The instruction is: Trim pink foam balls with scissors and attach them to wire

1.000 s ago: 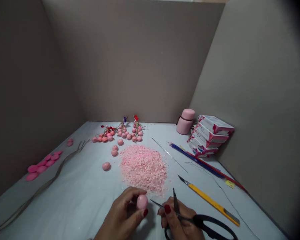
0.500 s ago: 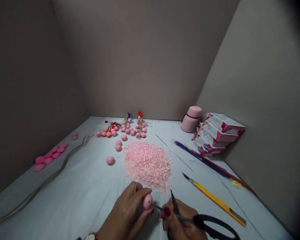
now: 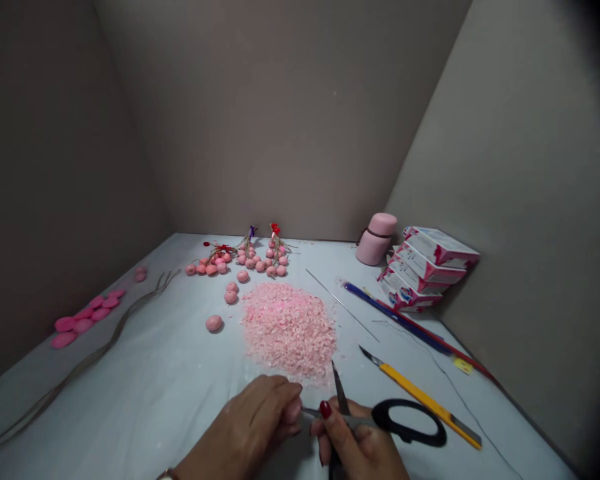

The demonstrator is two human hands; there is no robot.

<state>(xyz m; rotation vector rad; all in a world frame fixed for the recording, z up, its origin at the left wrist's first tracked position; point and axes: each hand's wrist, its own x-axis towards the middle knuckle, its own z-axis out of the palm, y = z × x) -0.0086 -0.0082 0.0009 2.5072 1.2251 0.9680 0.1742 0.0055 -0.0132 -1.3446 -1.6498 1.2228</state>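
Note:
Near the front edge of the table, my left hand [image 3: 253, 417] is closed around a small pink ball [image 3: 292, 412], its fingers covering most of it. My right hand [image 3: 357, 437] grips black-handled scissors [image 3: 363, 421], whose blades stand apart. One blade points left and meets the right side of the ball; how deep its tip goes I cannot tell. The other blade points up and away. Just beyond both hands lies a heap of pink shavings [image 3: 290, 330]. To the right of the scissors rests a yellow-handled craft knife [image 3: 420, 397].
Loose pink balls [image 3: 213, 323] and tied bunches of balls [image 3: 275, 257] sit behind. Bright pink ovals [image 3: 83, 325] and long cords [image 3: 107, 343] lie left. A metal rod [image 3: 343, 305], blue and red strips [image 3: 400, 319], stacked boxes [image 3: 430, 263] and a pink flask [image 3: 377, 239] stand right.
The scissors have turned, their handle loop swinging up and left. My left hand has rolled over the ball, hiding more of it. The whole view has shifted slightly.

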